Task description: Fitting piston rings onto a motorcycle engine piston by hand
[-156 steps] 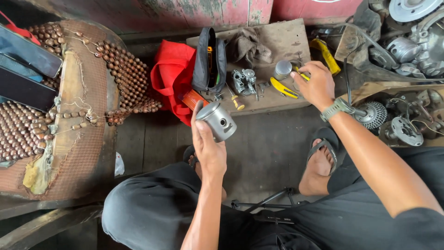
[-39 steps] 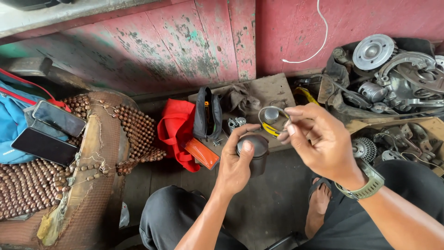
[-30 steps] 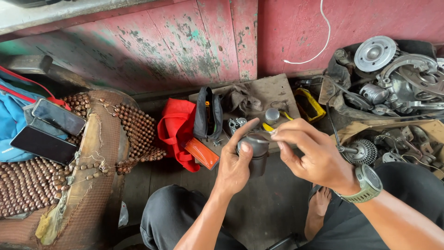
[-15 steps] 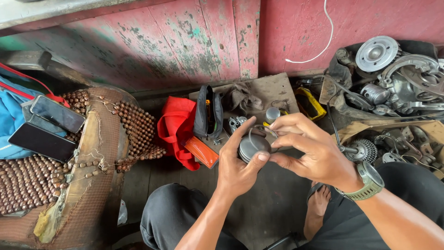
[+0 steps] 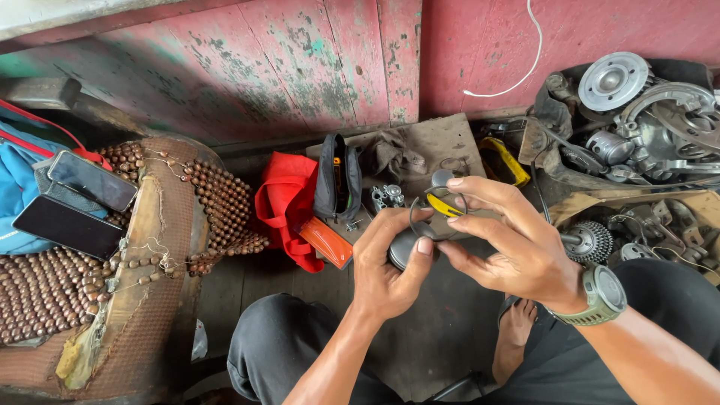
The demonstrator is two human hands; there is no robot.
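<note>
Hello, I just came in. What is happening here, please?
A person sits on the floor and works with both bare hands. The left hand grips a round metal part, probably a piston. The right hand holds a thin ring at its top. Ahead on a dirty board lie a red cloth, a black pouch and small parts. Engine parts are piled to the right.
</note>
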